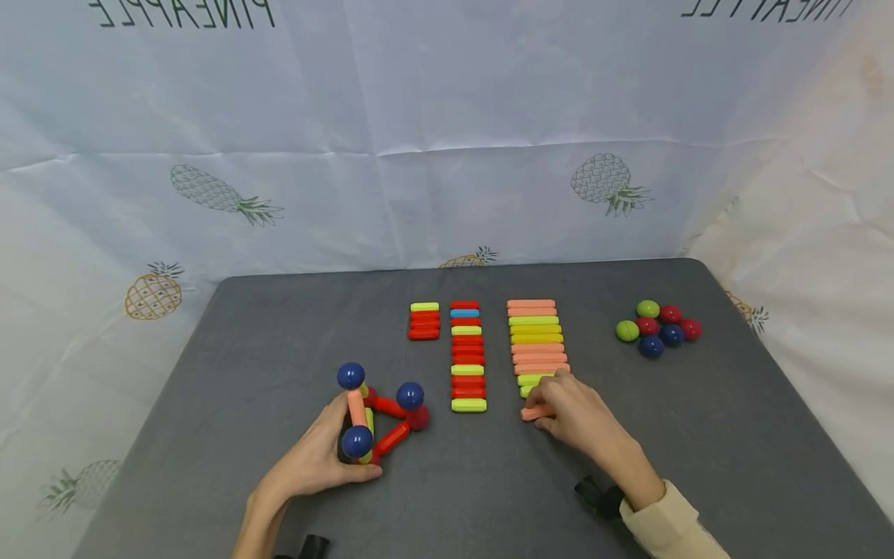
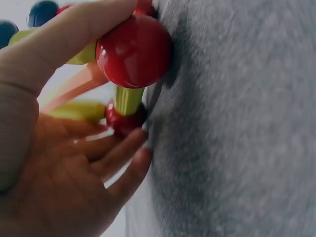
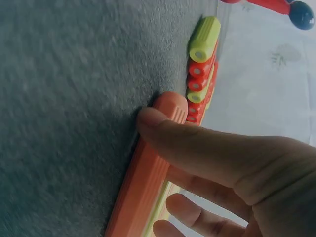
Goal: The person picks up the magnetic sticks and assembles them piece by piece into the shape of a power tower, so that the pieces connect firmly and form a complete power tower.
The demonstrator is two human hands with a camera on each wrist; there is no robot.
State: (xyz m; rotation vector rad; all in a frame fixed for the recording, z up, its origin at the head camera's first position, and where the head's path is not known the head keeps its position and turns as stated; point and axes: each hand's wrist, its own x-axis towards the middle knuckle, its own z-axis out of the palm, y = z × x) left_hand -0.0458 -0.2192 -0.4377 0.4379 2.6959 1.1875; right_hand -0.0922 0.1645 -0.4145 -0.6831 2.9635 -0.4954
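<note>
My left hand point(image 1: 314, 458) holds a ball-and-rod frame point(image 1: 393, 439) on the table's left-centre, thumb at the front and fingers around its left side. The frame has a triangular base of red balls and rods, with blue balls raised above it. In the left wrist view the thumb presses a red ball point(image 2: 134, 52) of its base, close to the table. My right hand point(image 1: 580, 411) pinches a salmon-orange rod point(image 1: 534, 414) at the near end of the right column. In the right wrist view its thumb lies across that rod point(image 3: 143, 182) near one end.
Long rods point(image 1: 536, 338) in salmon, lime and yellow line up beyond my right hand. Left of them stand a column of short red, lime and blue rods point(image 1: 467, 360) and a smaller stack point(image 1: 424, 326). Loose green, red and blue balls point(image 1: 672, 335) cluster at the far right.
</note>
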